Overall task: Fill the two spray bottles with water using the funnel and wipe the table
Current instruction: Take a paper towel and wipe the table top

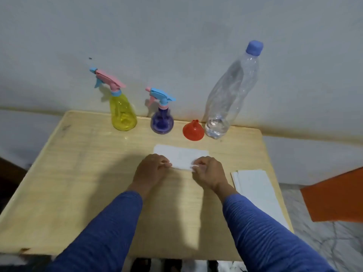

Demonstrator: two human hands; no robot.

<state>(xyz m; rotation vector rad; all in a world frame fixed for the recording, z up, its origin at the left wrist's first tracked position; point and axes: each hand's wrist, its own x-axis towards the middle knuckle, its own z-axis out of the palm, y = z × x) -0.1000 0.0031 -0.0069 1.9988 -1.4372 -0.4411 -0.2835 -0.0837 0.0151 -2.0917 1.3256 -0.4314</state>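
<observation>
Wood-grain counter (pixel 78 173) is set against a pale wall (pixel 176 36). Clear water bottle (pixel 231 91) with blue cap is stood at the back right, a little water seen in its base. Stack of white sheets (pixel 257 191) is laid along the right edge. Yellow sprayer (pixel 122 112) with pink head is stood at back left; purple sprayer (pixel 162 120) with blue head is placed to its right, apart from it. Red funnel (pixel 193 130) is set mouth-down between purple sprayer and bottle, just beside the bottle. White tissue (pixel 182 157) is laid flat mid-counter. Its near edge is pinched by left hand (pixel 151 169) at the left corner and right hand (pixel 208 170) at the right corner, fingers curled. Both arms are covered by blue sleeves (pixel 261 230).
</observation>
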